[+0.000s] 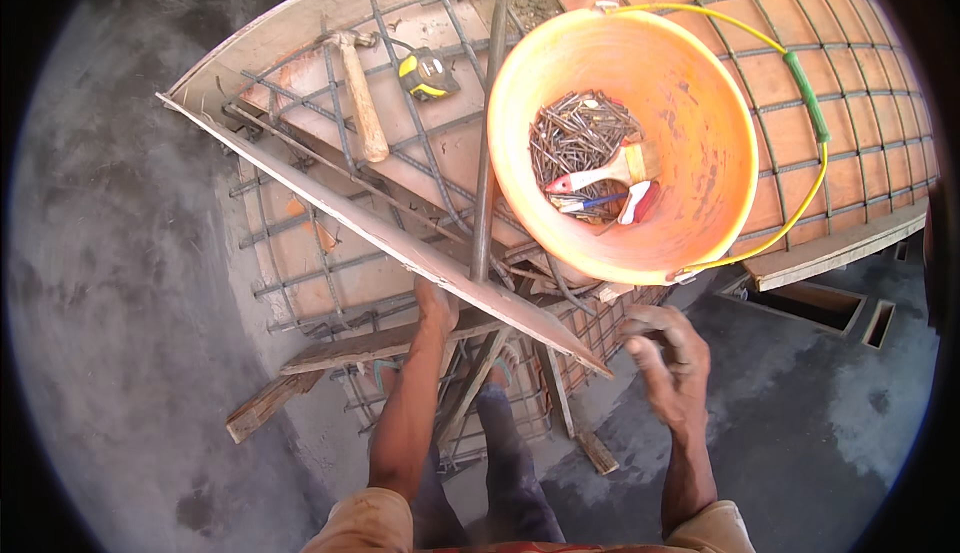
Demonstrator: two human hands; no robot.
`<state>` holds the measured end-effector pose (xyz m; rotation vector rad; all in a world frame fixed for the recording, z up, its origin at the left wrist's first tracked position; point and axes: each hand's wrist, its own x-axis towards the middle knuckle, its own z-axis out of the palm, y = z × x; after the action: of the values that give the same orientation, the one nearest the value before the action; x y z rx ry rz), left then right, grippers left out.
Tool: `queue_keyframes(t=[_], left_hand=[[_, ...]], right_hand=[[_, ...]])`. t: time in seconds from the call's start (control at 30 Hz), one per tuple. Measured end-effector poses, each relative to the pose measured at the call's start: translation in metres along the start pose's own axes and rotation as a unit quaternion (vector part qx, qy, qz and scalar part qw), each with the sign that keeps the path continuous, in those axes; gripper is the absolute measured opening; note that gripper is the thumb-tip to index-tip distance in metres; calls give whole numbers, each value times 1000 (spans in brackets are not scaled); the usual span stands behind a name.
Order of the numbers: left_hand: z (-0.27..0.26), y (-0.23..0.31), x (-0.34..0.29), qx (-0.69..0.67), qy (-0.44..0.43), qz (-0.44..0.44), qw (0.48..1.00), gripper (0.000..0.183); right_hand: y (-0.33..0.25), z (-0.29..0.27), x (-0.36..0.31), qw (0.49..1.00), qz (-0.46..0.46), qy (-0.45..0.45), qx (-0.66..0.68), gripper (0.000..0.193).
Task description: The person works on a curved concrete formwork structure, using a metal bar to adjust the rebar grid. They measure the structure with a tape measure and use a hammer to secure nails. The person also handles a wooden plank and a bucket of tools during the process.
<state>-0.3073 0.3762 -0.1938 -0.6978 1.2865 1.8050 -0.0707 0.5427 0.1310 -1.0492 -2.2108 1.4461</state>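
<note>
My left hand (434, 305) reaches up to the underside of a long narrow wooden board (400, 251), and its fingers are hidden behind that board. Past the board's right end, my right hand (672, 351) is raised with thumb and curled fingers apart, nothing visible between them. Just above it stands an orange bucket (715, 143) with a yellow handle and green grip (806, 98). Inside lie many nails (575, 133), a paintbrush (600, 171) and a blue pen-like item (590, 203). A metal bar (488, 133) runs along the bucket's left side down to the board.
A claw hammer (362, 98) and a yellow-black tape measure (427, 75) rest on the formwork at upper left. Rebar mesh (800, 103) covers the panels at right. Wooden props (370, 346) stand below, near my feet. Rectangular openings (805, 305) show in the floor at right.
</note>
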Motion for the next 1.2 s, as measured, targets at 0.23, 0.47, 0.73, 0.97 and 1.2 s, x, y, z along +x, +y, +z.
queue_keyframes(t=[0.23, 0.47, 0.73, 0.97, 1.2], left_hand=[[23, 11, -13, -32, -4, -29, 999, 58], [21, -18, 6, -45, -58, -31, 997, 86], [-14, -18, 21, -35, -41, -1, 999, 84], [27, -2, -11, -64, -19, -53, 996, 64], [-9, 1, 18, -54, -63, -29, 996, 77]], right_hand=[[2, 131, 128, 958, -1, -189, -214, 58], [74, 188, 171, 958, 106, -83, -255, 52], [3, 182, 157, 926, 342, -43, 153, 20], [-5, 141, 118, 988, 153, -15, 24, 28], [62, 129, 116, 985, 8, -125, -119, 53]])
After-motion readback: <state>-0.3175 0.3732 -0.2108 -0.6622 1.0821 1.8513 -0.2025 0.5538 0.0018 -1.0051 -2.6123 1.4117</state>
